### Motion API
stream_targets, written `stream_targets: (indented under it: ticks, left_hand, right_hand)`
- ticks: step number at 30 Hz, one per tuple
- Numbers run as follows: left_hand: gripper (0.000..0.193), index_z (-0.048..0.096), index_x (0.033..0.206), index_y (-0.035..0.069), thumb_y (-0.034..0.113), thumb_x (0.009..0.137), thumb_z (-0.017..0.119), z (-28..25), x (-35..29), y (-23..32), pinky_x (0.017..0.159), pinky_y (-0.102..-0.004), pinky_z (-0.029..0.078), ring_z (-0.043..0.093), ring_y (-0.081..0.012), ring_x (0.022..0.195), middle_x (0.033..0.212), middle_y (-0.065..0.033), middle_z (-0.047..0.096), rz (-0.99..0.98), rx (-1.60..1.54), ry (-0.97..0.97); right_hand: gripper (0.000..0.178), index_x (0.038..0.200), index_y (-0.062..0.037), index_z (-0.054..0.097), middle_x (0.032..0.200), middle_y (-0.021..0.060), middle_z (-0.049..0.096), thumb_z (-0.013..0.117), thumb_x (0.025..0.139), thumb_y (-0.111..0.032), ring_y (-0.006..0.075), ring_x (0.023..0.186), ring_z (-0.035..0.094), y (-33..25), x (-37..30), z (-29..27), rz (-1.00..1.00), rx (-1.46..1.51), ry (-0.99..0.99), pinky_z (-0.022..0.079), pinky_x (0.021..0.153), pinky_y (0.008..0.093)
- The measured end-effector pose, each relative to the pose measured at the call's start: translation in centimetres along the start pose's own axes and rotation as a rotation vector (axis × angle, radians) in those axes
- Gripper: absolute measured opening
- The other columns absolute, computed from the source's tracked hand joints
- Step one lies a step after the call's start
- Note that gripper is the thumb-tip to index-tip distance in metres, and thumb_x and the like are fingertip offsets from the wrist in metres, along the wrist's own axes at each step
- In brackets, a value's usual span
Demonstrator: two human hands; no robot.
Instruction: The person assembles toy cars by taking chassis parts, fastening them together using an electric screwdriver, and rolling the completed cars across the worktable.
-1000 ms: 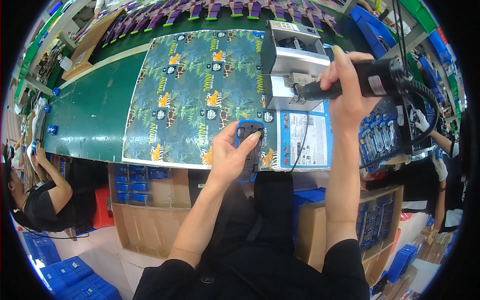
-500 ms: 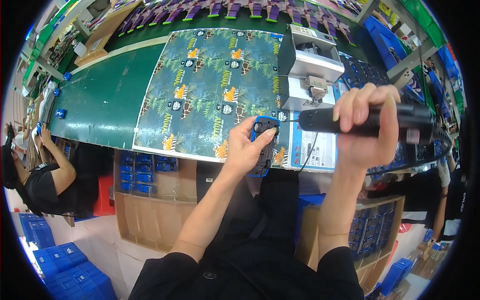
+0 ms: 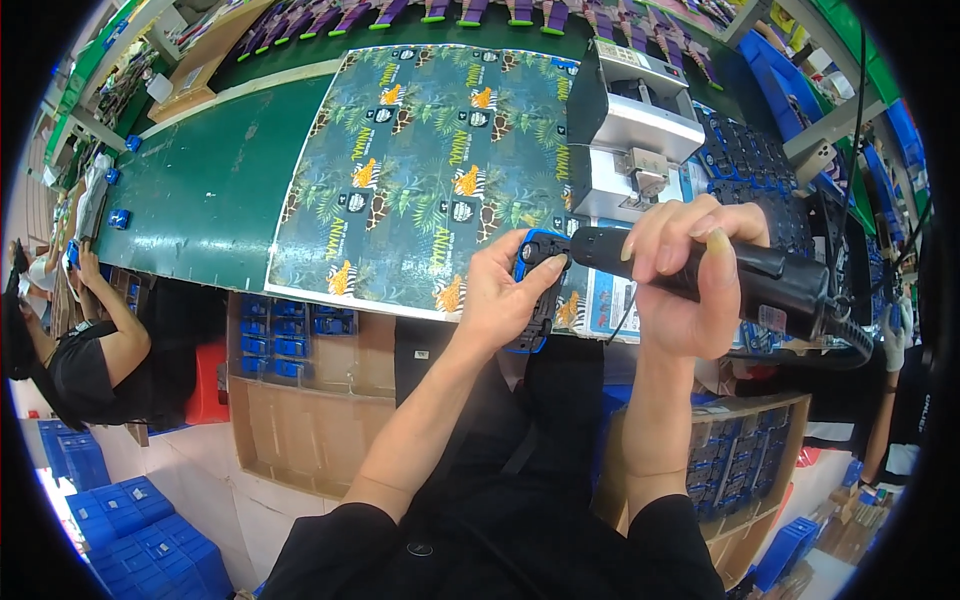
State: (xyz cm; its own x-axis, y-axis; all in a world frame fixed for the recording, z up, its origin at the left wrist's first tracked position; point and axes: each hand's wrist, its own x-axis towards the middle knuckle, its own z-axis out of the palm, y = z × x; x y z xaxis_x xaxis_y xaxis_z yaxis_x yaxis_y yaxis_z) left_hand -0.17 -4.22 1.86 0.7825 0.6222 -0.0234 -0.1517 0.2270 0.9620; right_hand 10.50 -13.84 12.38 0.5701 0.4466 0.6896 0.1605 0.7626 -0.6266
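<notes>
My left hand (image 3: 503, 300) is closed around a small blue toy car (image 3: 541, 318), its black underside turned up and my thumb pressed on it. In my right hand (image 3: 692, 265) is a black electric screwdriver (image 3: 788, 285), gripped around the body with its cord trailing off to the right. The screwdriver's front end meets the upper part of the car's underside, beside my left thumb. Its bit is hidden at that spot. Both hands are above the near edge of the table, over a sheet (image 3: 405, 190) printed with animals and leaves.
A silver box-shaped machine (image 3: 630, 130) stands right of the sheet, with several black car parts (image 3: 745, 150) beyond it. Cardboard boxes (image 3: 310, 425) of blue cars flank my body below the table. A co-worker (image 3: 100, 350) sits at the left; another person's arm (image 3: 880, 410) shows at the right.
The screwdriver has moved left and tilted, its front end now reaching the car where a gap with the thin bit showed before. The left hand and car have shifted slightly right.
</notes>
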Motion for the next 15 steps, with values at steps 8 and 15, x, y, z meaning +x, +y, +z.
stream_targets:
  ticks: [8,15]
  left_hand:
    - [0.019,0.067,0.104,-0.002,0.009,0.089,0.071,0.0,0.2,-0.3,0.068,-0.0232,0.05,0.06,-0.005,0.076,0.086,-0.0024,0.069,0.02,-0.01,0.006]
    - [0.017,0.066,0.105,-0.002,0.004,0.089,0.067,0.0,0.1,0.0,0.071,-0.0242,0.051,0.061,-0.0058,0.078,0.089,-0.0034,0.07,0.001,-0.006,0.005]
  right_hand:
    - [0.018,0.097,-0.003,0.048,0.072,0.0101,0.055,0.063,0.09,-0.01,0.019,0.058,0.056,0.3,-0.5,-0.1,0.004,0.006,-0.021,0.051,0.063,0.0347]
    - [0.027,0.094,-0.007,0.047,0.073,0.0077,0.055,0.072,0.083,-0.01,0.0177,0.065,0.055,0.4,-1.6,0.4,0.127,-0.011,0.01,0.048,0.068,0.0352]
